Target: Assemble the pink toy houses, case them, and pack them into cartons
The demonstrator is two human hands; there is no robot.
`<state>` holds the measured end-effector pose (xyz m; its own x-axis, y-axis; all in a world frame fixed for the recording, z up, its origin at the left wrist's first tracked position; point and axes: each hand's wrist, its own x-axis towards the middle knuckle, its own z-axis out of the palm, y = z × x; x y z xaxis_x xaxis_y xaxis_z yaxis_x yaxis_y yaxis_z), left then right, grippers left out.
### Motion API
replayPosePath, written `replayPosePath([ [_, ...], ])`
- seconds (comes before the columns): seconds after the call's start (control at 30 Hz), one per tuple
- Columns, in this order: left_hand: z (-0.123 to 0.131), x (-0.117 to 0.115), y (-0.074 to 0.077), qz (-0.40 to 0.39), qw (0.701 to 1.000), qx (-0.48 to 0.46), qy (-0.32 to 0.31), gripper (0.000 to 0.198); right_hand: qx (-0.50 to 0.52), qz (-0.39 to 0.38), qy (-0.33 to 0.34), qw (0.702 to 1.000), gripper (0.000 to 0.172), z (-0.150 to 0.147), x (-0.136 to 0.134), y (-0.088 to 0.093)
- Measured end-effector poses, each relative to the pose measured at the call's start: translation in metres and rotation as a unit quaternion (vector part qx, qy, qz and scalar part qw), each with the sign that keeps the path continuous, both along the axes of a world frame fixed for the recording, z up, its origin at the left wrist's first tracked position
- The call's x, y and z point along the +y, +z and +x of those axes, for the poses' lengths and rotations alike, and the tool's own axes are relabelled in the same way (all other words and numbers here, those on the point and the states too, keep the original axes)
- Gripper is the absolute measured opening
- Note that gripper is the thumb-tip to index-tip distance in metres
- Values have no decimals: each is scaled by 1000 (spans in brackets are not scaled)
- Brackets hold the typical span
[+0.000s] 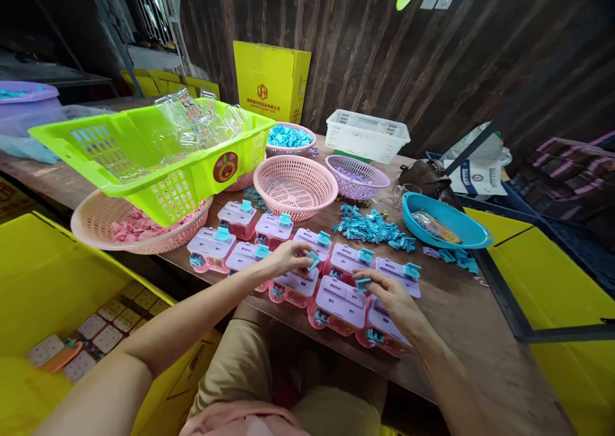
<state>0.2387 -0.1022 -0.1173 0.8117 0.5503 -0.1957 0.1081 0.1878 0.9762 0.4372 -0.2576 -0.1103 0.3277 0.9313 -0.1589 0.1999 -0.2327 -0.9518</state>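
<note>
Two rows of small pink boxes with lilac lids [341,300] stand along the front of the table. Most in the back row carry a blue clip on the lid. My left hand [294,258] is closed on a blue plastic clip [313,260], held above the front row. A second blue clip [362,284] sits between the thumb and fingers of my right hand [384,289], over the boxes to the right. Behind them a loose heap of blue clips [372,228] lies on the table.
A green basket [158,189] of clear plastic parts rests on a pink basket [192,234] at left. Pink [295,193] and purple [360,189] baskets, a white crate [368,138] and a blue basin [446,221] stand behind. A yellow carton [29,263] is open at lower left.
</note>
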Motion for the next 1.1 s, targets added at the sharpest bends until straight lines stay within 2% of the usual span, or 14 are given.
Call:
replayPosePath([
  [0.1,0,-2,3,-32,999,-9,33,24,-79,30,-8,996,18,3,-1,-5],
  [0.23,-3,-3,11,-68,998,-5,18,28,-59,-4,-19,998,23,2,-3,-14],
  [0.33,-5,2,13,5,1000,-8,12,24,-60,-27,-22,998,25,0,-6,-19],
  [0.47,-3,9,2,90,996,1,9,20,-133,-59,-32,989,25,1,-9,-21],
  [0.63,1,10,-12,279,957,74,36,14,-225,-29,-44,973,22,-5,-10,-20],
  [0.73,2,8,-11,307,947,85,38,7,-284,9,-71,956,18,-13,-9,-21],
  [0.9,3,10,-14,323,941,102,28,8,-321,53,-73,943,16,-21,-9,-23],
  [1.0,6,13,-21,317,942,108,9,11,-323,51,-92,941,16,-21,-8,-25],
  [1.1,8,14,-25,319,940,117,4,14,-300,17,-74,951,16,-19,-8,-25],
])
